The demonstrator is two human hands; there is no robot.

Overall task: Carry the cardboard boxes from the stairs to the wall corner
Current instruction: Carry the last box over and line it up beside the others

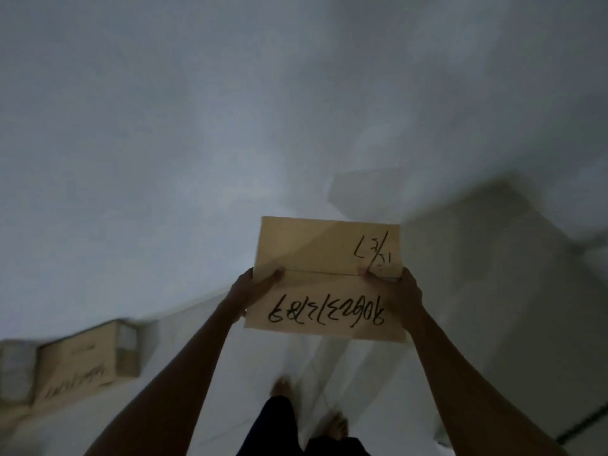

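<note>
Head view: a cardboard box (325, 278), its top marked with black handwriting, is held out in front of the body above the pale floor (197, 373), gripped at one edge by the left hand (250, 292) and at the other by the right hand (399, 291). Further cardboard boxes (79, 360) are seen blurred on the floor beside the wall (164, 126), lower left.

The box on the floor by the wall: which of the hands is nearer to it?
Left. The left hand grips the left edge of the carried box, on the side of the floor box. The right hand grips the far edge.
</note>
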